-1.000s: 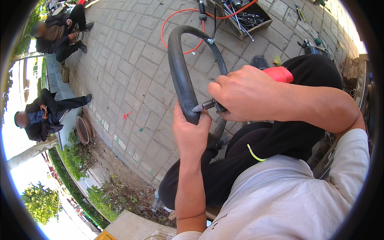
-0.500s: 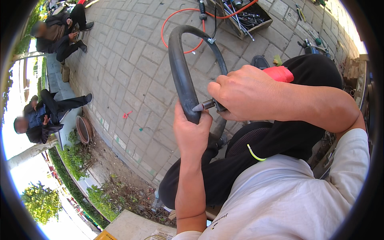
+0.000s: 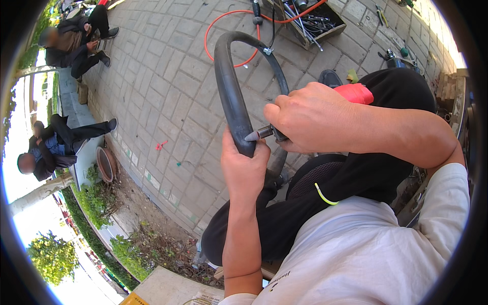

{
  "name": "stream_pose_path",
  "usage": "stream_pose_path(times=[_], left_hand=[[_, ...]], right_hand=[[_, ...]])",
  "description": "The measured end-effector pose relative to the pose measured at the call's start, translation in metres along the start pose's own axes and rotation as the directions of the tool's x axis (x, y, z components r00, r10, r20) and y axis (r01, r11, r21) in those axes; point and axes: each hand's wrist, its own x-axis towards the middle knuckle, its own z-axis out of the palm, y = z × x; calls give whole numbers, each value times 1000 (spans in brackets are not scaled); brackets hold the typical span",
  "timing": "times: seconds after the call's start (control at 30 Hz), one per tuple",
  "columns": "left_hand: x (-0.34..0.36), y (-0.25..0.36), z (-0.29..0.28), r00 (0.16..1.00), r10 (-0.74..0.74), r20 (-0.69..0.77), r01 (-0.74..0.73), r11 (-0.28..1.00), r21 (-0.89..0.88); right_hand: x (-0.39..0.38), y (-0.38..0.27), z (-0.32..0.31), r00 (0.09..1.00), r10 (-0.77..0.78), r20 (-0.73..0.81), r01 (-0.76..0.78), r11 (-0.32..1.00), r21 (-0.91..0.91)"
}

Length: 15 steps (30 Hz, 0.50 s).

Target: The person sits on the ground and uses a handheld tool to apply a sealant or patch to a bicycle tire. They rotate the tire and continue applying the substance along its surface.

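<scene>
A black rubber inner tube (image 3: 232, 96) arches up in front of me, with a metal valve (image 3: 268, 51) on its far side. My left hand (image 3: 244, 170) is closed around the tube's near stretch, thumb on one side and fingers on the other. My right hand (image 3: 317, 117) grips a rotary grinder from above. Its grey cone-shaped tip (image 3: 251, 136) meets the tube's surface right by my left thumb. A red part (image 3: 354, 94) shows behind my right hand; most of the grinder's body is hidden by that hand.
Farther off, an open box (image 3: 328, 35) holds metal tools, beside a looped orange hose (image 3: 207, 38). Pliers (image 3: 382, 16) lie on the paving (image 3: 168, 76). At the left, two people sit near a round pot (image 3: 106, 165). My black-trousered knee (image 3: 399, 91) is beside my right arm.
My hands, the tube and the grinder look almost unmoved. The nearer seated person at the left has drawn their arms in, one hand raised toward the head.
</scene>
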Motion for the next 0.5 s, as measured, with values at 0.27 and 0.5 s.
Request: stream_pose_path(times=[0.27,0.5], left_hand=[[-1,-3,-1,1000,2,-1,-2,1000,26],[-1,-1,0,1000,-14,13,14,1000,11]], right_hand=[[0,-2,0,1000,-7,6,7,1000,-2],[0,-2,0,1000,-9,-9,9,1000,-10]])
